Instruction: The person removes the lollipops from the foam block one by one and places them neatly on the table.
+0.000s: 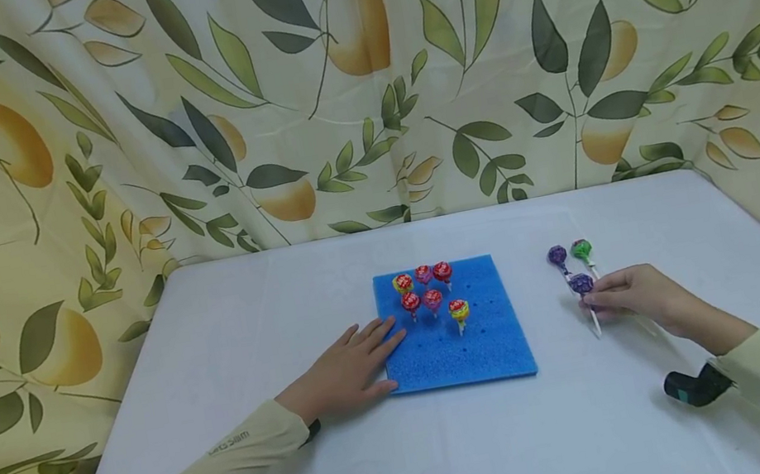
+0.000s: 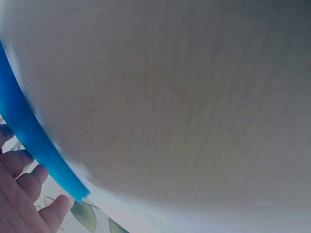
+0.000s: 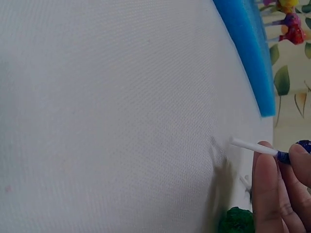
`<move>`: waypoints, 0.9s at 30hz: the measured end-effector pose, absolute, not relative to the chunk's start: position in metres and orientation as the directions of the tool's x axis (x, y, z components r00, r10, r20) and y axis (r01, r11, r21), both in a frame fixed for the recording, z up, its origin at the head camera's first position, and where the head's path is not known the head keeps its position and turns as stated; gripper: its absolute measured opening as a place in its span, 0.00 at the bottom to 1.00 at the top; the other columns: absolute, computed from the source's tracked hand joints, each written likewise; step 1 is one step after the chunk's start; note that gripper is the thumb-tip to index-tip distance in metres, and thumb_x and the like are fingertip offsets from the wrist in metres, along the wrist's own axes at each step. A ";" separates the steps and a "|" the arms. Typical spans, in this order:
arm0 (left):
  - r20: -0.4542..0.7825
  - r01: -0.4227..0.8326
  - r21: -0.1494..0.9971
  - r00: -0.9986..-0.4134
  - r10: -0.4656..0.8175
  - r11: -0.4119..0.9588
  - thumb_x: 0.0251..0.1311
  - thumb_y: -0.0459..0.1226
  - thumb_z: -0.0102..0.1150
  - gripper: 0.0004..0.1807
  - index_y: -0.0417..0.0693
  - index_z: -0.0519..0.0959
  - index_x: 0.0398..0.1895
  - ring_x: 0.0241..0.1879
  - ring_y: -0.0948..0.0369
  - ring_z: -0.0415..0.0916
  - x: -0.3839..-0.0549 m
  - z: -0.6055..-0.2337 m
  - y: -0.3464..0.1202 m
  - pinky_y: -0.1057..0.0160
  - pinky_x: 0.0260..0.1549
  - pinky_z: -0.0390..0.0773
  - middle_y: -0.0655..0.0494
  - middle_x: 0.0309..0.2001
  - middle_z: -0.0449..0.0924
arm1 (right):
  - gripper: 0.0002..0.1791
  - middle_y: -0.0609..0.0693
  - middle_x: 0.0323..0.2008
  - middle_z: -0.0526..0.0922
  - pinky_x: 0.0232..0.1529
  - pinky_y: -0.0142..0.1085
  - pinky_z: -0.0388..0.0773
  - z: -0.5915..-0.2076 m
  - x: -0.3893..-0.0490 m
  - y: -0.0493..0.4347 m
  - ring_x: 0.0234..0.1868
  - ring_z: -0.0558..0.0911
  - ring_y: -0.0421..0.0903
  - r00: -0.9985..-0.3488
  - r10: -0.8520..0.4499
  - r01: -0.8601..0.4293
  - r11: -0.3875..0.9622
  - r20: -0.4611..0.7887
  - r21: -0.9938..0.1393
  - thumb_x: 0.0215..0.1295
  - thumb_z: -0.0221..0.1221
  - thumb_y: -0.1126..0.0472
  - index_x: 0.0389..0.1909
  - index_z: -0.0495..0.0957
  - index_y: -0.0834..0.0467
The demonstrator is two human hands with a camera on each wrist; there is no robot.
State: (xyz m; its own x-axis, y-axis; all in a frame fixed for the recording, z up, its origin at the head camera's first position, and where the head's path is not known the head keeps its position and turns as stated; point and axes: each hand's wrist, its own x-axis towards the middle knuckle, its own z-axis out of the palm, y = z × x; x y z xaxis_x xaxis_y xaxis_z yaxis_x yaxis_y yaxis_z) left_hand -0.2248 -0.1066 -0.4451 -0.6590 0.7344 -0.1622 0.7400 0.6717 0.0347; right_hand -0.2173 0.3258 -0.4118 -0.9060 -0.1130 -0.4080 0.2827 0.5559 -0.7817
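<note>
My right hand (image 1: 635, 299) pinches a purple-wrapped lollipop (image 1: 581, 285) just below its head, the white stick (image 3: 252, 146) pointing down past the fingers. Behind it on the table lie another purple lollipop (image 1: 557, 255) and a green one (image 1: 582, 249). My left hand (image 1: 345, 369) rests with straight fingers on the left edge of a blue foam board (image 1: 476, 359). Several lollipops stand upright in the board, mostly red and pink, such as a red one (image 1: 442, 272); a yellow-and-red one (image 1: 459, 310) stands apart, nearer the middle.
The white-covered table (image 1: 249, 309) runs back to a curtain (image 1: 365, 147) printed with leaves and fruit. A black wrist device (image 1: 698, 387) sticks out under the right sleeve. Small holes dot the board's surface.
</note>
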 end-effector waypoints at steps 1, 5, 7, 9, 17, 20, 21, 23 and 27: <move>-0.164 0.740 0.034 -0.659 0.734 0.672 0.64 0.62 0.40 0.40 0.58 0.46 0.75 0.75 0.55 0.43 -0.225 -0.445 -0.107 0.48 0.71 0.51 0.56 0.76 0.44 | 0.22 0.52 0.38 0.87 0.38 0.26 0.80 -0.412 -0.217 0.325 0.35 0.85 0.36 -0.904 -0.119 0.283 0.555 -0.411 -0.782 0.65 0.57 0.60 0.51 0.73 0.75; -0.166 0.740 0.032 -0.659 0.734 0.671 0.64 0.62 0.39 0.40 0.57 0.46 0.75 0.75 0.55 0.43 -0.224 -0.445 -0.107 0.48 0.71 0.52 0.56 0.76 0.44 | 0.21 0.54 0.38 0.87 0.41 0.29 0.81 -0.411 -0.218 0.325 0.36 0.86 0.38 -0.894 -0.128 0.280 0.588 -0.429 -0.759 0.66 0.56 0.60 0.51 0.73 0.75; -0.165 0.741 0.031 -0.658 0.735 0.671 0.64 0.62 0.39 0.40 0.57 0.46 0.75 0.75 0.55 0.43 -0.224 -0.445 -0.107 0.48 0.71 0.52 0.56 0.76 0.44 | 0.21 0.54 0.37 0.87 0.41 0.30 0.81 -0.412 -0.219 0.326 0.35 0.86 0.39 -0.888 -0.128 0.280 0.610 -0.441 -0.741 0.66 0.56 0.59 0.50 0.74 0.74; -0.164 0.742 0.030 -0.658 0.735 0.670 0.64 0.62 0.39 0.40 0.57 0.46 0.75 0.75 0.55 0.43 -0.224 -0.444 -0.106 0.48 0.71 0.52 0.55 0.76 0.44 | 0.21 0.53 0.36 0.88 0.40 0.29 0.80 -0.412 -0.220 0.326 0.34 0.86 0.39 -0.881 -0.125 0.285 0.628 -0.455 -0.724 0.66 0.56 0.59 0.49 0.76 0.73; -0.166 0.744 0.041 -0.653 0.739 0.667 0.64 0.62 0.40 0.40 0.57 0.47 0.75 0.75 0.54 0.44 -0.225 -0.443 -0.107 0.48 0.71 0.52 0.55 0.76 0.45 | 0.17 0.50 0.33 0.87 0.33 0.28 0.81 -0.413 -0.223 0.325 0.30 0.83 0.38 -0.859 -0.111 0.328 0.629 -0.500 -0.704 0.65 0.57 0.62 0.46 0.78 0.73; -0.165 0.743 0.044 -0.654 0.739 0.668 0.64 0.62 0.39 0.40 0.57 0.46 0.75 0.75 0.55 0.43 -0.225 -0.443 -0.107 0.48 0.71 0.52 0.55 0.76 0.44 | 0.16 0.50 0.32 0.87 0.34 0.30 0.82 -0.411 -0.223 0.324 0.30 0.84 0.39 -0.853 -0.108 0.346 0.616 -0.511 -0.708 0.63 0.58 0.64 0.44 0.79 0.73; -0.166 0.743 0.045 -0.653 0.739 0.667 0.64 0.62 0.39 0.40 0.57 0.46 0.75 0.75 0.55 0.43 -0.225 -0.443 -0.107 0.48 0.71 0.52 0.55 0.76 0.44 | 0.15 0.50 0.32 0.87 0.34 0.30 0.82 -0.411 -0.224 0.324 0.30 0.84 0.39 -0.851 -0.107 0.350 0.614 -0.514 -0.707 0.63 0.58 0.64 0.44 0.79 0.73; -0.165 0.744 0.047 -0.653 0.740 0.667 0.64 0.61 0.39 0.40 0.57 0.46 0.75 0.75 0.55 0.43 -0.225 -0.444 -0.107 0.48 0.71 0.52 0.55 0.76 0.44 | 0.15 0.50 0.31 0.87 0.34 0.30 0.82 -0.410 -0.224 0.323 0.30 0.85 0.39 -0.847 -0.106 0.358 0.609 -0.520 -0.708 0.63 0.58 0.64 0.44 0.79 0.73; -0.166 0.743 0.054 -0.652 0.740 0.667 0.64 0.61 0.39 0.40 0.57 0.46 0.75 0.75 0.55 0.43 -0.225 -0.443 -0.107 0.48 0.71 0.51 0.55 0.76 0.44 | 0.15 0.50 0.31 0.87 0.33 0.30 0.82 -0.409 -0.223 0.324 0.30 0.85 0.39 -0.843 -0.107 0.361 0.613 -0.527 -0.702 0.63 0.57 0.64 0.44 0.79 0.74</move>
